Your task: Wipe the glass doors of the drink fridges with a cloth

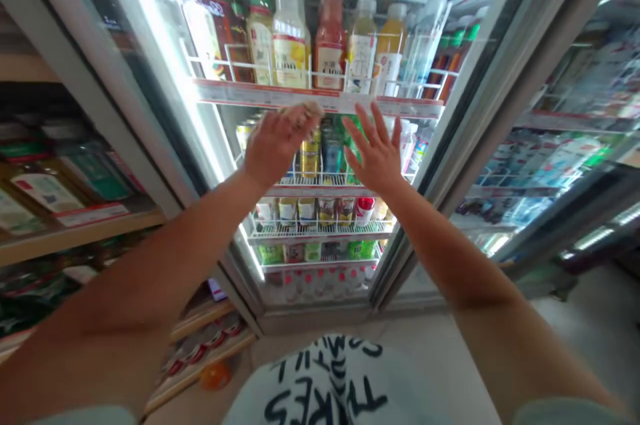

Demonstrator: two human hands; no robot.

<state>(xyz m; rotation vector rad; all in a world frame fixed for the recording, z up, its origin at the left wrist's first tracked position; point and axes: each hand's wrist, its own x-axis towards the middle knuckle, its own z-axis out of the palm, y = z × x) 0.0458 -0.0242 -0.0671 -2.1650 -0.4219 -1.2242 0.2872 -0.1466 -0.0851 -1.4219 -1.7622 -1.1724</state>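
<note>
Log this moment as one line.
Left hand: holding what looks like a crumpled cloth | Right hand: open, fingers spread | Ahead: lit cooler, shelved bottles

Free room lay between the left hand (280, 145) and right hand (377, 158); a shelf edge (240, 95) at twelve o'clock and metal frame (535, 31) at two blocked passage.

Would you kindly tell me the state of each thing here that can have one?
Left hand, raised, grip unclear
Right hand, raised, fingers spread
Glass door, seemingly shut
Light strip, lit
Red bottle, upright, capped
Yellow bottle, upright, capped
</note>
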